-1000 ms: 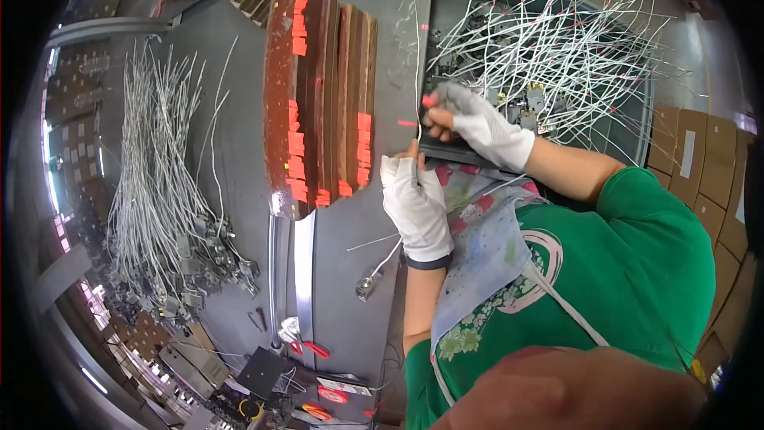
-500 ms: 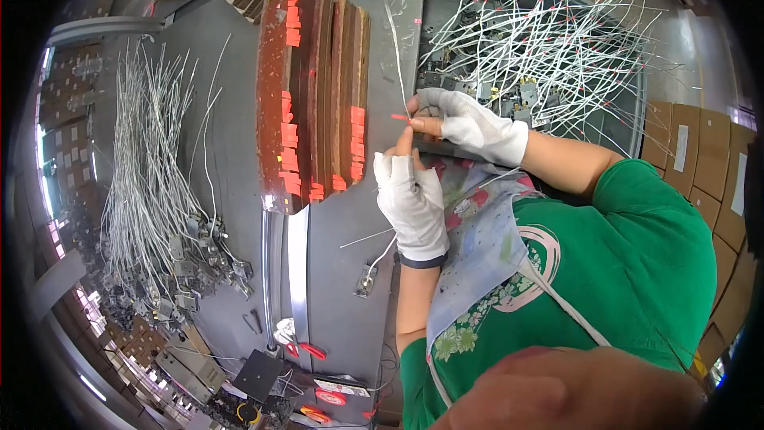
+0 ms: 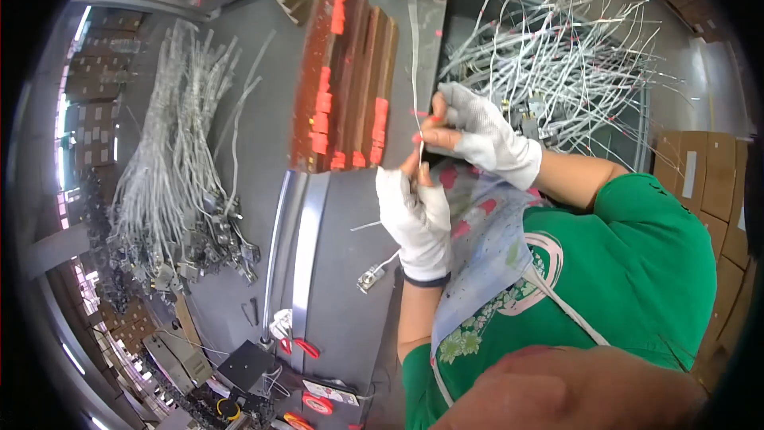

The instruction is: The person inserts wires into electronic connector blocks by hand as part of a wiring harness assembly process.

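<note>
A white cable [image 3: 415,72] runs down from the top of the bench into my two hands, which wear white fingerless gloves. My left hand [image 3: 414,215] pinches the cable between thumb and forefinger. Just above it, my right hand [image 3: 485,139] has its thumb and fingertips closed on the same cable. A small red adhesive strip [image 3: 418,114] sticks out at the right fingertips; how far it wraps round the cable is hidden. Beside my left wrist, a small metal switch-like part [image 3: 371,278] lies on the grey bench with a white lead running toward my glove.
Reddish-brown boards [image 3: 318,111] bearing several red strips stand left of my hands. A bundle of white cables [image 3: 171,135] with metal parts lies farther left. More cables [image 3: 549,64] fill a grey bin at upper right. Red-handled scissors [image 3: 301,346] lie near a metal rail [image 3: 306,247].
The whole view has shifted, so the boards and bench appear farther right. My left thumb and forefinger have closed on the cable below the red strip. My right hand stays at the strip.
</note>
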`<state>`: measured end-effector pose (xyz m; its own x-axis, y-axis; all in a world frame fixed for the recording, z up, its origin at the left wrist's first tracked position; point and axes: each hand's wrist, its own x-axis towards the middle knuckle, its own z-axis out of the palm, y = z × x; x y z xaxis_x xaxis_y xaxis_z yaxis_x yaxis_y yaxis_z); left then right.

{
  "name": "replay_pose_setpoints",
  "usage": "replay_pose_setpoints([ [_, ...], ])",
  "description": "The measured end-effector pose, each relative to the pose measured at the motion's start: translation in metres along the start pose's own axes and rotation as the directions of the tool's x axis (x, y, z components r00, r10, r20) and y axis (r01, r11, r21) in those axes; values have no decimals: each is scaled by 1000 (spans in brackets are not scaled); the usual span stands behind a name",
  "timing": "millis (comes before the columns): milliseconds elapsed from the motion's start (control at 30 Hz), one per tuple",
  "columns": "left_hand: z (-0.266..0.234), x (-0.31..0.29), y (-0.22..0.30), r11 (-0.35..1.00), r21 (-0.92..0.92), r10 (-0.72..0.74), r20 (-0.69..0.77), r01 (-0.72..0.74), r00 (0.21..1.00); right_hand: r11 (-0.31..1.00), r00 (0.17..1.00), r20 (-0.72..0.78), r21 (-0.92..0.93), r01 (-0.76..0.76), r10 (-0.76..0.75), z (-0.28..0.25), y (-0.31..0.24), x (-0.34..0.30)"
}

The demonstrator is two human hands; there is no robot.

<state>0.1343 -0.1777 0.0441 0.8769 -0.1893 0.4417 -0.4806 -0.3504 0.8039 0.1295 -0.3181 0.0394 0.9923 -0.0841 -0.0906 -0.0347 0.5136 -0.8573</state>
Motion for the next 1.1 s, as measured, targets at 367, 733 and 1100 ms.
replay_pose_setpoints([
  [367, -36, 36, 24, 963, -228, 203, 253, -146, 946, 734, 725, 187, -30, 678, -662, 25, -32, -7],
  [733, -27, 6, 38, 986, -77, 161, 286, -145, 944, 848, 565, -697, -116, 518, -441, -163, -121, 6],
  [1100, -131, -18, -66, 945, -127, -313, -628, 303, 713, 705, 884, 401, -698, 125, 241, -91, 39, -54],
])
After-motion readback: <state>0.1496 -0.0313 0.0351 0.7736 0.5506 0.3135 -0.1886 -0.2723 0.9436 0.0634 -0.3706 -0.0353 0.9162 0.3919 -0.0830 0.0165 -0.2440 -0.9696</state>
